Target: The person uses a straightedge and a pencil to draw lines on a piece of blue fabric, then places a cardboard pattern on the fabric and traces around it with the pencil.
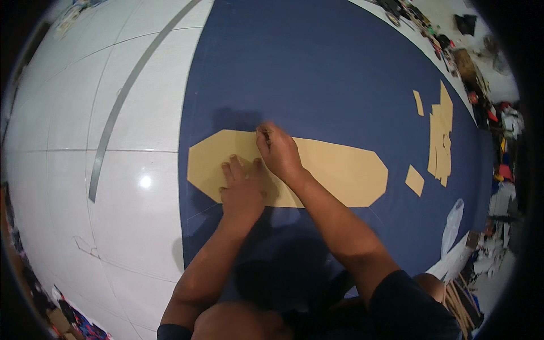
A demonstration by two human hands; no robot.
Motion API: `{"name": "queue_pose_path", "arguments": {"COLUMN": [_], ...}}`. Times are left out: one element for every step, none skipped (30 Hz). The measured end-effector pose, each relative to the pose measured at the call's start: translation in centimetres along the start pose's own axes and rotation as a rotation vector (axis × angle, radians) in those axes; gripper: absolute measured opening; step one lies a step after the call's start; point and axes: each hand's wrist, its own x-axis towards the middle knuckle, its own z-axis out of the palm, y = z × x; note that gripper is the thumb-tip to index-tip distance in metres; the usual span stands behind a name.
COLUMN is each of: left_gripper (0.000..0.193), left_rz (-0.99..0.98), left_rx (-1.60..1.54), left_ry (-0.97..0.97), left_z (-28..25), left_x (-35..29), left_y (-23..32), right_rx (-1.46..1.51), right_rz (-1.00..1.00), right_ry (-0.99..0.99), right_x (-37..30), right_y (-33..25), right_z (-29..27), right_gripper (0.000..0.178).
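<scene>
A long tan card pattern piece (340, 173) with cut-off corners lies flat on a wide sheet of dark blue fabric (306, 68). My left hand (243, 187) presses down on its left half, fingers spread. At the pattern's upper edge my right hand (279, 152) is closed in a pinch, crossing over from the right. Whatever its fingertips hold is too small and hidden to make out. Thin pale lines show on the fabric near the pattern's lower corners.
White floor tiles (62, 124) border the fabric on the left, with a long grey metal strip (119, 107) on them. Smaller tan card pieces (439, 139) and a diamond-shaped one (415, 180) lie at right. Beyond are a clear plastic bag (452, 226) and assorted clutter.
</scene>
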Motion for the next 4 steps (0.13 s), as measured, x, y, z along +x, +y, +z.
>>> {"name": "queue_pose_path", "arguments": {"left_gripper": [0.081,0.082,0.084,0.084], "left_rz": [0.003,0.006,0.009,0.031], "left_rx": [-0.013,-0.026,-0.038,-0.035], "left_ry": [0.003,0.005,0.007,0.002], "left_z": [0.1,0.2,0.2,0.3], "left_x": [0.0,0.1,0.2,0.3], "left_y": [0.0,0.0,-0.1,0.5], "right_rx": [0.019,0.038,0.039,0.041], "right_rz": [0.034,0.067,0.126,0.185], "right_ry": [0.002,0.005,0.013,0.021], "right_x": [-0.6,-1.2,-1.7,-2.3], "right_y": [0.7,1.4,1.9,2.4], "right_z": [-0.7,-1.5,-2.4,-3.4], "right_gripper": [0.017,0.017,0.017,0.017]}}
